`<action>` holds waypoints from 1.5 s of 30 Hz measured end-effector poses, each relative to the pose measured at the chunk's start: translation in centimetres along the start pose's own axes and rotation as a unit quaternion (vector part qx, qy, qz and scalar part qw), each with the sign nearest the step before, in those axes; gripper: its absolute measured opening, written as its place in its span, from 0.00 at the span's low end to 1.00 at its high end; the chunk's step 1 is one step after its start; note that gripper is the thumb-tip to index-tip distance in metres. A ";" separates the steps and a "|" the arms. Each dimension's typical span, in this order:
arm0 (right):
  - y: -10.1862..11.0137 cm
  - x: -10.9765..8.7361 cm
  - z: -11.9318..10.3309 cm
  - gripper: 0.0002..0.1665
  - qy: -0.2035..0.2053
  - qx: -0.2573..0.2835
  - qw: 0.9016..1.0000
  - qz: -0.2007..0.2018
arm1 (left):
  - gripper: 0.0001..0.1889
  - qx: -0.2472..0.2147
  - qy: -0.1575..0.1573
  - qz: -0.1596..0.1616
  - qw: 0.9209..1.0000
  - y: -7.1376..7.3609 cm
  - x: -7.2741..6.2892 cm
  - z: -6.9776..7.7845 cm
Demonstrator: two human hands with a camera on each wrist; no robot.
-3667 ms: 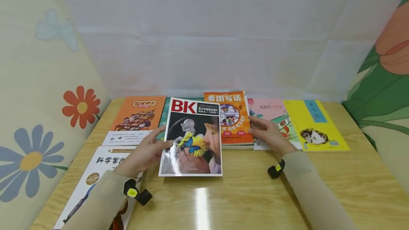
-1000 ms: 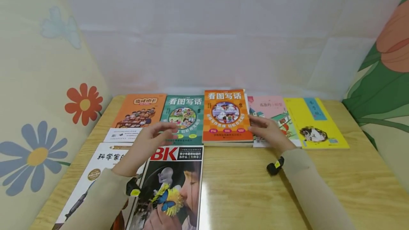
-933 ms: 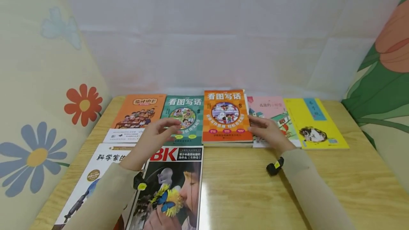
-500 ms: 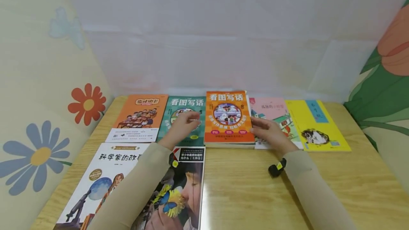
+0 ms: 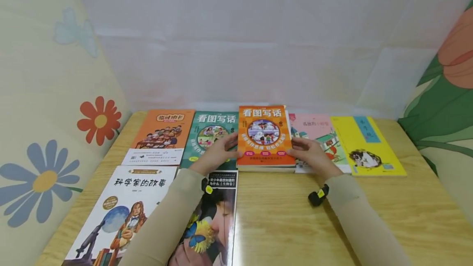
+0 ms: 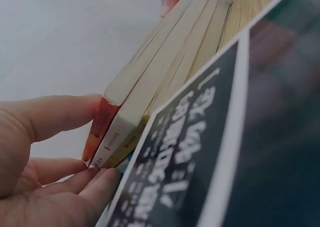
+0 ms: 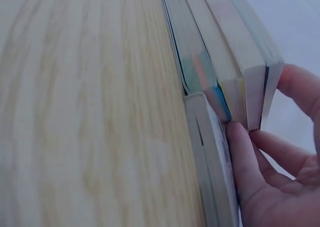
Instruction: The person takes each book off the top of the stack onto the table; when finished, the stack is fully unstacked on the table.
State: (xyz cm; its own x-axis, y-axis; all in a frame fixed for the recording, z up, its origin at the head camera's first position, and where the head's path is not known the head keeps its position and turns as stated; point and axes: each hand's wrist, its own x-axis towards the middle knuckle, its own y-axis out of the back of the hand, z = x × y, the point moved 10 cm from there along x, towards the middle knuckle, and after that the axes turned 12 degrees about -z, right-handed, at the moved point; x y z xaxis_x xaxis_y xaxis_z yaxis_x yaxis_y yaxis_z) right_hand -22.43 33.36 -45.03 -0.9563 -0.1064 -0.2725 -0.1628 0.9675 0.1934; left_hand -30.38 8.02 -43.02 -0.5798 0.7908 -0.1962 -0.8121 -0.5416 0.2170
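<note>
An orange book [image 5: 264, 114] with a round picture lies on top of a stack of books in the middle of the back row. My left hand [image 5: 218, 153] is at its left side. In the left wrist view the thumb presses the upper corner of the orange spine [image 6: 102, 119], with the fingertips against the spines lower down. My right hand [image 5: 314, 156] grips the stack's right edge; in the right wrist view the thumb is on the top book [image 7: 272, 82] and the fingers lie against the side. The glossy BK book [image 5: 221, 227] lies partly under my left sleeve.
A green book [image 5: 197, 138] and another orange book [image 5: 162, 130] lie left of the stack. A pink book [image 5: 310, 124] and a yellow book [image 5: 369, 151] lie to the right. A white book [image 5: 122, 200] covers the front left of the wooden table [image 5: 288, 225].
My left hand has laid the BK book on the table, let go, and moved right from over the green book to the orange book. My right hand has stayed at the stack.
</note>
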 end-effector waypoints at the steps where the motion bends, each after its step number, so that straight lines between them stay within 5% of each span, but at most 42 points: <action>1: 0.0 0.0 0.0 0.46 -0.004 -0.001 1.000 0.002 | 0.45 -0.001 -0.001 -0.004 1.000 -0.1 0.0 0.0; 17: 0.2 -0.2 -0.1 0.40 -0.005 0.014 0.999 -0.031 | 0.43 -0.034 -0.021 -0.041 0.998 -0.7 0.0 -0.7; 29: 0.8 -0.2 0.0 0.38 -0.075 0.070 0.995 -0.003 | 0.41 -0.050 -0.033 -0.040 0.997 -0.9 0.2 -0.7; 38: 1.0 -0.4 -0.6 0.38 -0.059 0.134 0.989 -0.012 | 0.40 -0.048 -0.025 -0.033 0.998 -1.0 0.1 -0.5; 45: 1.0 0.1 -1.5 0.36 -0.054 0.118 0.991 -0.025 | 0.40 -0.062 -0.023 -0.029 0.997 -0.6 -0.1 -0.8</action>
State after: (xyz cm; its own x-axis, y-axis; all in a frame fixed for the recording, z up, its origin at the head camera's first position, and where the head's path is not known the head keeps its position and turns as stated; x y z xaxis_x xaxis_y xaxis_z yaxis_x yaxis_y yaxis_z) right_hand -23.07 33.94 -43.49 -0.9145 -0.1423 -0.3787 -0.1352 0.9898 -0.0454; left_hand -29.87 8.09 -43.86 -0.5300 0.8326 -0.1610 -0.8479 -0.5231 0.0860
